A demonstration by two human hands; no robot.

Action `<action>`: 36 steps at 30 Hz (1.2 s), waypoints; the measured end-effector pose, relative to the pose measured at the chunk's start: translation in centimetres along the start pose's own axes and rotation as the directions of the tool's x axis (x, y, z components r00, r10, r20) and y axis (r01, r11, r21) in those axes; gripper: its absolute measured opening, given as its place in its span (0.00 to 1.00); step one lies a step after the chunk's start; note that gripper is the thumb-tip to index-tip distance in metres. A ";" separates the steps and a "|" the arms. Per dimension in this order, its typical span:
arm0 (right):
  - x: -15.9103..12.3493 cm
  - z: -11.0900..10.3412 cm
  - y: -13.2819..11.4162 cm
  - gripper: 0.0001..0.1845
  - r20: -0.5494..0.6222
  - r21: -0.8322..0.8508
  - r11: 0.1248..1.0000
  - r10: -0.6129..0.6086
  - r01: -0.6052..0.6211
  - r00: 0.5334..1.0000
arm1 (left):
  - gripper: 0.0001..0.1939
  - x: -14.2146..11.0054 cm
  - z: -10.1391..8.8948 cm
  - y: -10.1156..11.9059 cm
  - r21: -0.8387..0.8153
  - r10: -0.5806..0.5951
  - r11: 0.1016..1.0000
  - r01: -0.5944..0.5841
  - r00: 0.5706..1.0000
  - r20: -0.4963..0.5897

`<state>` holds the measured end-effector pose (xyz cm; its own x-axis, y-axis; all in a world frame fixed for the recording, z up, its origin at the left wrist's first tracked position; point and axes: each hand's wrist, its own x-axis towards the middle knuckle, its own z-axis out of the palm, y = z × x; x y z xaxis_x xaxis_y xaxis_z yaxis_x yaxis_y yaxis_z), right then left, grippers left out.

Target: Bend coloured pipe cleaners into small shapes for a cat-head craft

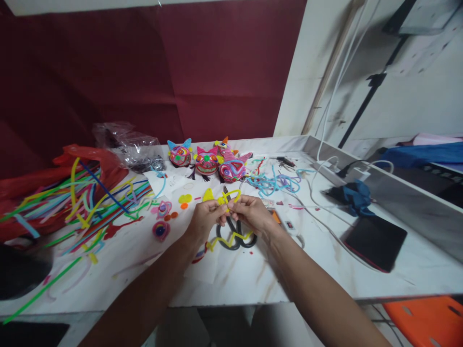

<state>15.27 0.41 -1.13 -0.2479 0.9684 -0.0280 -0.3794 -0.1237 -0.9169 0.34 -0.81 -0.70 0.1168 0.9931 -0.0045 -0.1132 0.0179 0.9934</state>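
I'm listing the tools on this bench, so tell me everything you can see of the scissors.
The scissors lie on the white table, near its front edge, handles toward the person and dark blades pointing away. The two big black loops look like plastic. A zigzag yellow strip crosses them. The left hand and right hand are above the blades, hiding much of them, so I cannot tell how far they are open or whether either hand touches them.
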 end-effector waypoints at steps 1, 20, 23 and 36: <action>-0.1 0.0 -0.1 0.15 0.003 0.015 1.000 0.011 -0.011 1.000 | 0.12 0.0 0.0 0.0 0.000 0.001 1.000 -0.001 1.000 0.002; -0.5 -0.2 -0.8 0.12 0.025 -0.009 0.998 0.059 -0.059 0.998 | 0.15 0.0 -0.4 0.2 0.035 -0.050 0.998 0.045 0.988 0.145; -0.4 -0.2 -0.7 0.13 -0.006 -0.038 0.998 0.051 -0.051 0.999 | 0.15 0.0 -0.3 0.3 0.049 -0.061 0.997 0.054 0.986 0.158; -0.4 -0.1 -0.9 0.15 -0.110 -0.156 0.987 0.011 -0.028 0.994 | 0.11 -0.3 0.1 0.6 0.171 -0.079 0.984 0.053 0.986 0.145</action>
<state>15.81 0.19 -0.35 -0.1519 0.9850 -0.0816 -0.2289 -0.1154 -0.9666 0.35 -1.10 -0.04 0.2676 0.9613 -0.0660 0.0640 0.0506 0.9967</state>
